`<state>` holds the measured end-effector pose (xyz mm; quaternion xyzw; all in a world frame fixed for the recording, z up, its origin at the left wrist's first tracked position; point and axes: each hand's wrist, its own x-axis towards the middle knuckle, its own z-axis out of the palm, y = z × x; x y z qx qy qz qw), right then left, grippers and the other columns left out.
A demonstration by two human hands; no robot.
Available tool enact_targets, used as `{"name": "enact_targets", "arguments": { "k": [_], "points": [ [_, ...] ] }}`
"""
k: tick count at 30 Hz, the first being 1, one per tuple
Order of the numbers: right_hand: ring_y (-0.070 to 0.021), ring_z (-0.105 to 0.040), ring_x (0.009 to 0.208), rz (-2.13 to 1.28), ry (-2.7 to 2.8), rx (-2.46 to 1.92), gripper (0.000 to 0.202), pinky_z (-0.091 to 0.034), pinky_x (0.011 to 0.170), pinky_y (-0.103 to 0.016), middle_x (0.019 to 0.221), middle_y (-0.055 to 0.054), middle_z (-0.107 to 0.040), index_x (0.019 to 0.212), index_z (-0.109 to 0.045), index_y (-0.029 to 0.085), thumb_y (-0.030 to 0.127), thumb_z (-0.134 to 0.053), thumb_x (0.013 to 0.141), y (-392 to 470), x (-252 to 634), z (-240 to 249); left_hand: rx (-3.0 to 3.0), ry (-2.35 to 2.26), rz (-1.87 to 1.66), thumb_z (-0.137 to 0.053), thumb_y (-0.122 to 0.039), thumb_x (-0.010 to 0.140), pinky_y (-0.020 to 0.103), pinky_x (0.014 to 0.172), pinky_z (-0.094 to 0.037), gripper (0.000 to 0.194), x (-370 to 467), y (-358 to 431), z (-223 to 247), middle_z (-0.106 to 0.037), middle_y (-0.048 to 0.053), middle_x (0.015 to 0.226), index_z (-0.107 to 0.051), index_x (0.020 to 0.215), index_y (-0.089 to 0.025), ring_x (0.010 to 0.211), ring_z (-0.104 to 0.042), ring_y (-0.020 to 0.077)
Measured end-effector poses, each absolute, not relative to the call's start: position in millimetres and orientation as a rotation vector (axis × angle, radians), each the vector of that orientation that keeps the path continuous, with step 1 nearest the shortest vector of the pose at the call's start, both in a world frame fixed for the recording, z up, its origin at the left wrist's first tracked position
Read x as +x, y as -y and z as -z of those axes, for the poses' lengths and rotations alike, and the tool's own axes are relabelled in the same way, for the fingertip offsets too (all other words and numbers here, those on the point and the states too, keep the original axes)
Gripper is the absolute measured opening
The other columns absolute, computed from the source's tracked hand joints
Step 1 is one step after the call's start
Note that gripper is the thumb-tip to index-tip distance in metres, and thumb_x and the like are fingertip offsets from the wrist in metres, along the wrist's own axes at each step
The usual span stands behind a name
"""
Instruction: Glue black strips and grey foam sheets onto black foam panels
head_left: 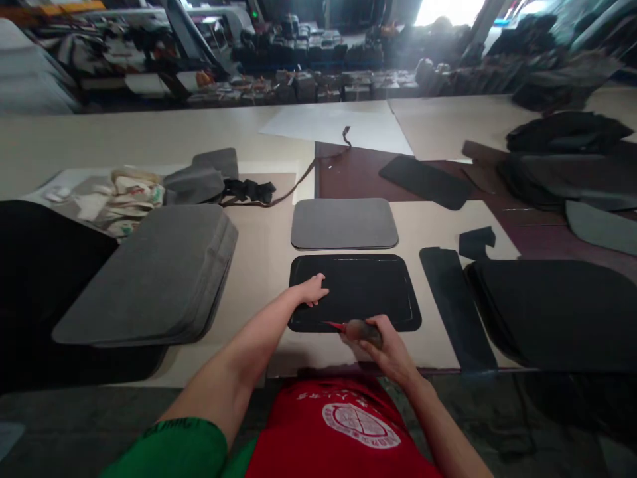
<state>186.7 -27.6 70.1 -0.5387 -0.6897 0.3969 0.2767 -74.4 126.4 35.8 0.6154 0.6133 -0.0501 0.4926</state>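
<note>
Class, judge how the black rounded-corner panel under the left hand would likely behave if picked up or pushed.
The black rounded-corner panel looks thin for its width, so it would probably be light and might flex when lifted. Lying flat on the pale surface, it seems more apt to slide than tip or roll.

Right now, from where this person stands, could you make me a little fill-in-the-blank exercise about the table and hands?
1. The tool is held in the person's ____ hand.
2. The other hand is on the near panel, which is coloured ____.
3. The single far panel lying just beyond it is coloured ____.
4. The sleeve on the person's left side is coloured ____.

Missing words: right; black; grey; green.
</note>
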Motion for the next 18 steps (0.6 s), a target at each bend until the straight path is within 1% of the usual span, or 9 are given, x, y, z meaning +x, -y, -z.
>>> {"name": "enact_targets", "arguments": {
  "k": [3, 7, 11, 15, 18],
  "points": [
    [-0.0232, -0.055, 0.098, -1.096, 1.748, -1.542, 0.03, -0.046, 0.085, -0.037, 0.106, -0.003, -0.055, 0.111, -0.051, 0.024, 0.029, -0.064, 0.084, 39.0, 212.3, -64.0, 1.496, -1.489, 0.117, -0.053, -0.037, 0.091, 0.026, 0.046, -0.055, 0.06, -72.9, -126.6, -39.8, -0.044, 0.024, 0.139, -0.028, 0.142, -0.018, 0.062, -0.067, 0.0134],
    [-0.0241, -0.055, 0.101, -1.098, 1.744, -1.526, 0.031, -0.046, 0.087, -0.038, 0.108, -0.004, -0.055, 0.111, -0.051, 0.024, 0.03, -0.063, 0.084, 39.4, 215.0, -64.3, 1.491, -1.496, 0.135, -0.052, -0.039, 0.091, 0.027, 0.046, -0.055, 0.06, -69.8, -127.1, -46.5, -0.041, 0.026, 0.141, -0.028, 0.14, -0.016, 0.061, -0.066, 0.0132],
    [-0.0237, -0.055, 0.097, -1.097, 1.833, -1.439, 0.029, -0.046, 0.083, -0.037, 0.104, -0.004, -0.056, 0.109, -0.053, 0.024, 0.027, -0.064, 0.082, 26.2, 193.7, -70.9, 1.478, -1.518, 0.15, -0.052, -0.041, 0.09, 0.027, 0.047, -0.055, 0.058, -68.0, -127.2, -50.8, -0.041, 0.026, 0.142, -0.029, 0.138, -0.018, 0.062, -0.067, 0.0134],
    [-0.023, -0.054, 0.099, -1.111, 1.9, -1.313, 0.033, -0.045, 0.086, -0.037, 0.106, -0.004, -0.057, 0.108, -0.054, 0.024, 0.019, -0.066, 0.078, 15.1, 161.2, -72.7, 1.454, -1.538, 0.148, -0.054, -0.046, 0.089, 0.026, 0.05, -0.055, 0.06, -66.8, -126.1, -53.4, -0.043, 0.024, 0.141, -0.03, 0.138, -0.021, 0.065, -0.067, 0.0135],
    [-0.0224, -0.054, 0.098, -1.176, 1.844, -1.282, 0.037, -0.044, 0.086, -0.036, 0.105, -0.004, -0.057, 0.107, -0.056, 0.024, 0.018, -0.069, 0.073, 11.6, 138.1, -68.5, 1.433, -1.545, 0.137, -0.053, -0.05, 0.089, 0.026, 0.05, -0.055, 0.062, -65.4, -124.7, -55.6, -0.045, 0.025, 0.139, -0.03, 0.139, -0.02, 0.064, -0.067, 0.0138]
  ]
}}
